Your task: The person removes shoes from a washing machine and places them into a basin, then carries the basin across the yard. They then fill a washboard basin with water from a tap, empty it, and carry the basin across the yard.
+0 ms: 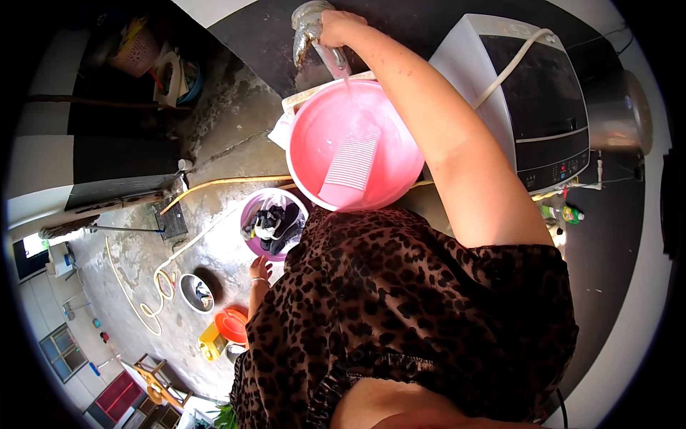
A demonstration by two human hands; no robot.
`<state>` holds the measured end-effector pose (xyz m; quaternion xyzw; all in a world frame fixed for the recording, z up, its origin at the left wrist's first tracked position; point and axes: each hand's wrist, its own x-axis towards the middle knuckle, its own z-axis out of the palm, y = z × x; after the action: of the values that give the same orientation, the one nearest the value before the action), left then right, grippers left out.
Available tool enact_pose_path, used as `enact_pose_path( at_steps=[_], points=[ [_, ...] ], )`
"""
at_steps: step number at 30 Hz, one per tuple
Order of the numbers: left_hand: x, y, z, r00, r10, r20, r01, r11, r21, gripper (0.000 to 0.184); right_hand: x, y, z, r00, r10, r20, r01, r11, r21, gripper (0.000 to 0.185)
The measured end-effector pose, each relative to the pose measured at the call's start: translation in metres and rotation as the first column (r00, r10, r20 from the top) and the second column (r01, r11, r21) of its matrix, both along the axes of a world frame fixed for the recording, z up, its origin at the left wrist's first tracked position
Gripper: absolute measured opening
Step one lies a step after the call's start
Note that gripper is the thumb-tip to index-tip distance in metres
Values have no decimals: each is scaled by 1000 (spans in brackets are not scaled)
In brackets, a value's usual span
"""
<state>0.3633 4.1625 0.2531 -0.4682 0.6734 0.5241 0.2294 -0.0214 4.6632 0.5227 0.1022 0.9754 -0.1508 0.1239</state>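
Note:
My right hand grips a tap wrapped in plastic at the top of the head view. Water runs from it into a large pink basin. Inside the basin, a pink ridged washboard lies at a slant in shallow water. Down by my left side hangs my left hand, its fingers apart and holding nothing. Nearest to it is a purple tub with dark and white laundry in it.
A washing machine with a pale hose stands at right. On the wet floor are a metal bowl, an orange basin, a yellow container and a coiled hose. A mop lies at left.

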Motion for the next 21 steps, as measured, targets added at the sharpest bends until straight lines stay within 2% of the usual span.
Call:
enact_pose_path(
  at_steps=[4, 7, 13, 15, 21],
  points=[
    [-6, 2, 3, 1000, -27, 3, 27, 1000, -8, 30, -1, 0, 0, 1000, -2, 1, 2, 1000, -9, 31],
    [-10, 2, 3, 999, -39, -3, 38, 999, -7, 30, -8, 3, -6, 999, 13, 30, -12, 1000, -17, 41],
    [-21, 10, 6, 994, -99, -44, 99, 995, -15, 30, -9, 4, -8, 1000, 4, 23, -4, 1000, -4, 41],
    [-39, 30, 23, 993, -112, -40, 112, 994, -6, 32, -10, 4, -8, 1000, -2, 17, 2, 1000, -4, 40],
    [-95, 115, 59, 897, -312, -314, 347, 936, 59, 26, -11, 3, -8, 998, 5, 64, -5, 1000, -6, 35]
  ],
)
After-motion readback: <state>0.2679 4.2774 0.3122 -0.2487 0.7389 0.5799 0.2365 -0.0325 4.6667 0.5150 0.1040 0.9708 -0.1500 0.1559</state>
